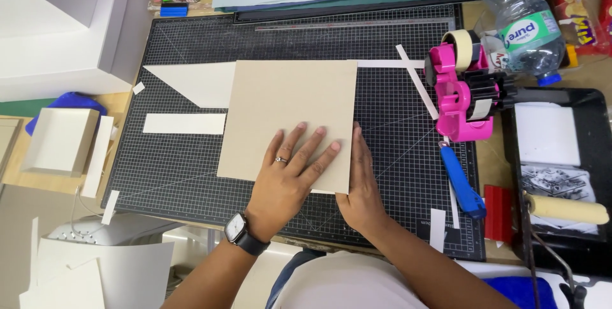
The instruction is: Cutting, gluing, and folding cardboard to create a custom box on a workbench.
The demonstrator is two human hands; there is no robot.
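Note:
A square grey cardboard sheet (290, 114) lies on a black gridded cutting mat (185, 175). My left hand (290, 172), with a ring and a wristwatch, presses flat on the sheet's lower right part, fingers spread. My right hand (362, 184) rests edge-on against the sheet's right edge near its lower corner, fingers straight and together. White paper (191, 82) pokes out from under the sheet on the left, and a thin white strip (389, 63) shows to its right.
A pink tape dispenser (462, 95) and a blue utility knife (462, 181) sit at the mat's right edge. A plastic bottle (519, 19) stands behind. A black tray (554, 175) holds a foam roller (567, 208). White strips (183, 123) lie at left.

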